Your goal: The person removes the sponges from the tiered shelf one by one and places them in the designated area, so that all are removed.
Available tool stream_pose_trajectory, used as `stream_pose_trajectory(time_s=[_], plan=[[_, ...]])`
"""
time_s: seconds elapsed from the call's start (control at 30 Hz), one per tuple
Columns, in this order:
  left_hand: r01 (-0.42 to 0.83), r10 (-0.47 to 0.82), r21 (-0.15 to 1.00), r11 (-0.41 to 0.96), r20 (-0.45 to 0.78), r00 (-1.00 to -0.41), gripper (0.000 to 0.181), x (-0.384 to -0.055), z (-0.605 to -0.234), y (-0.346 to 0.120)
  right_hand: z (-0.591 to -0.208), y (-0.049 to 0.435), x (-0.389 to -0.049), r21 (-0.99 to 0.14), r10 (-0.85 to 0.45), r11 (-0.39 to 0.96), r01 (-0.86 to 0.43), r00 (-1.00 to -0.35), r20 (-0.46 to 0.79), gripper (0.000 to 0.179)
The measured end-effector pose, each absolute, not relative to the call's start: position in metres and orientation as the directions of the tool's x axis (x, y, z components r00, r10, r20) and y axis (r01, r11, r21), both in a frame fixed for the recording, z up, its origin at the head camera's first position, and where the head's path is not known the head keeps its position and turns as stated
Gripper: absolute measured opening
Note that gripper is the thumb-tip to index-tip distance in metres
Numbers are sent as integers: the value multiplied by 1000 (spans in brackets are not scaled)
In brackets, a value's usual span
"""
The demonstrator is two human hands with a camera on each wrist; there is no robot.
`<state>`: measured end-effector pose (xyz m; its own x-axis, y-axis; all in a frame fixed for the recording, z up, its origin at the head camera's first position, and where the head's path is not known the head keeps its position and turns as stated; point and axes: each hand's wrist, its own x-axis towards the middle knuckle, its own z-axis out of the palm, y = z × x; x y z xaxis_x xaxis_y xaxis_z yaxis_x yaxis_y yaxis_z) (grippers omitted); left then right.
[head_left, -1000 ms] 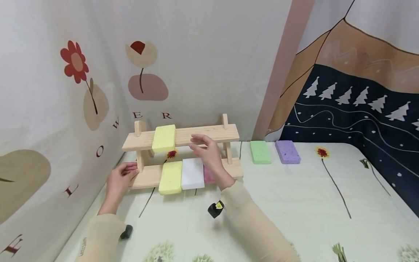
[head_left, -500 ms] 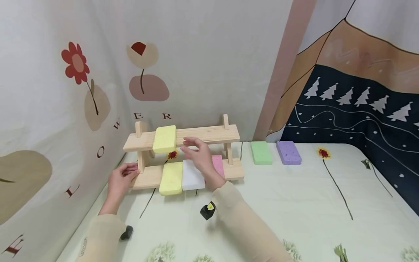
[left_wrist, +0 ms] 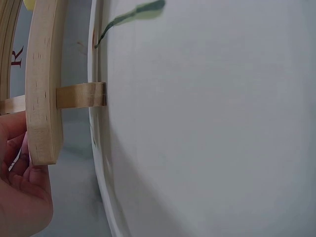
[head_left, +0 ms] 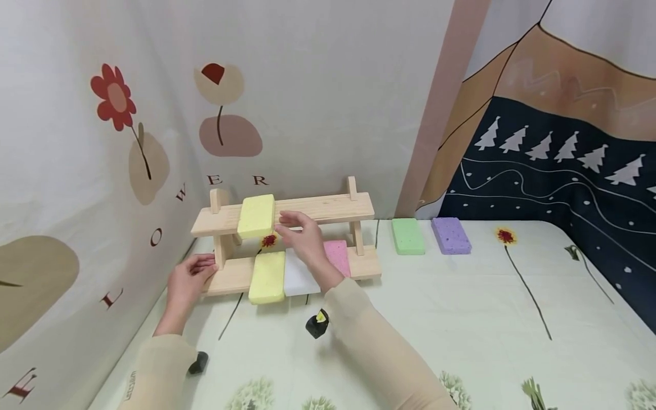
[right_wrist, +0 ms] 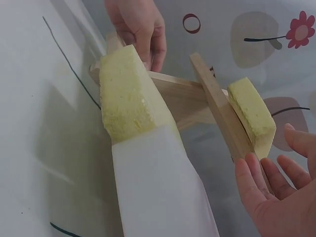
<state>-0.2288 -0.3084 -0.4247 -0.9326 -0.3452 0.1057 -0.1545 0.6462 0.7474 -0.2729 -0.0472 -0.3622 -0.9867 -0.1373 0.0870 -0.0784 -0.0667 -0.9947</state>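
A two-tier wooden shelf (head_left: 328, 209) stands against the back cloth. My left hand (head_left: 187, 283) grips the left end of its lower board, fingers and thumb around the edge. On the upper board lies a yellow sponge (head_left: 257, 216), its front end overhanging. My right hand (head_left: 307, 242) is just right of that sponge; in the right wrist view its fingertips (right_wrist: 251, 165) are at the board's edge and the thumb is spread away. The lower board carries another yellow sponge (head_left: 267, 277), a white sponge (head_left: 297, 276) partly behind my right hand, and a pink sponge (head_left: 337, 257).
A green sponge (head_left: 408, 236) and a purple sponge (head_left: 451, 236) lie on the patterned tablecloth (head_left: 487, 307), right of the shelf. Printed cloth walls (head_left: 328, 97) rise at the left and behind. A small black device (head_left: 318, 324) sits at my right wrist.
My right hand has moved left along the front of the upper board toward the yellow sponge, uncovering the pink sponge. The left hand stays on the shelf; the sponges have not moved.
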Motion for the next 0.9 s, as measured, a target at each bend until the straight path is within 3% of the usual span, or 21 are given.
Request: stream_pose_trajectory(time_s=[0.43, 0.9], plan=[[-148, -334, 743, 653, 107, -936, 30, -228, -422, -307, -359, -57, -277, -997, -116, -58, -40, -992, 47, 44], [-166, -351, 749, 641, 94, -932, 30, -229, -423, -307, -358, -64, -280, -995, -80, -91, -41, -996, 49, 37]])
